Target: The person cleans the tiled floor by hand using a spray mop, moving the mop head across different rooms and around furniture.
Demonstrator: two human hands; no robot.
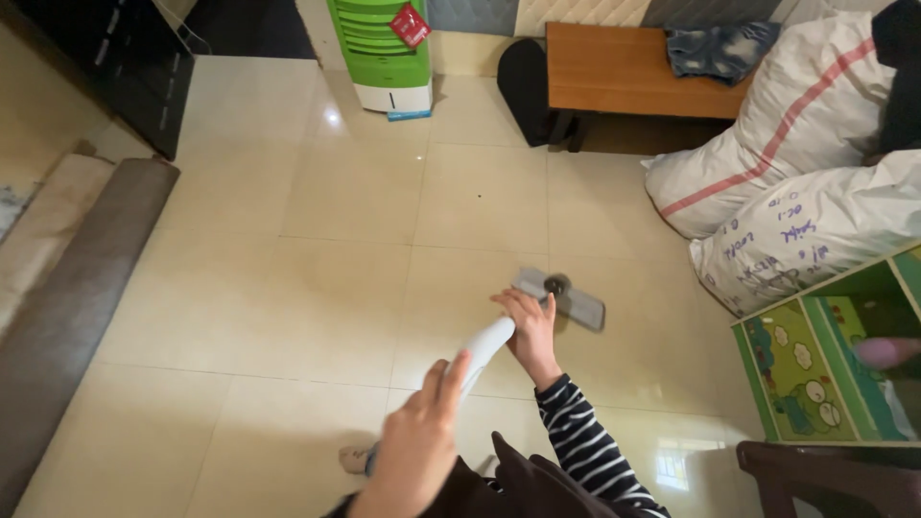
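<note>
We note both hands closed on the white mop handle [484, 350], right hand [528, 326] low, left hand [417, 446] high, for leverage, keeping the grey mop head [566, 297] flat on the tiled floor [288, 288] just beyond.

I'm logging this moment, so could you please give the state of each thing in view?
Left hand: gripping mop handle's upper end.
Right hand: gripping handle lower down.
Mop: head flat on floor, handle tilted.
Sacks: full, piled together.
Jeans: crumpled on bench.
</note>
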